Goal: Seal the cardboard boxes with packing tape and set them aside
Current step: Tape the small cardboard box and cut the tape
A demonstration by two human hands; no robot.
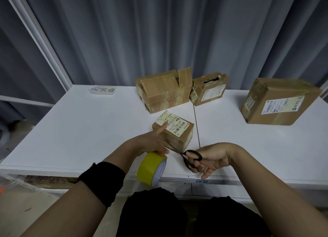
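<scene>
Bearing a white label, small box upright.

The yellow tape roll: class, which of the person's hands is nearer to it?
Left. The left hand touches the top of the yellow tape roll; the right hand holds the scissors off to its right.

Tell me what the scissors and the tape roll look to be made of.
Scissors: black handles, likely matte plastic; blades dark, probably metal, too blurred to confirm. Tape roll: glossy yellow film, likely plastic, wound on a pale printed core, probably cardboard.
</scene>
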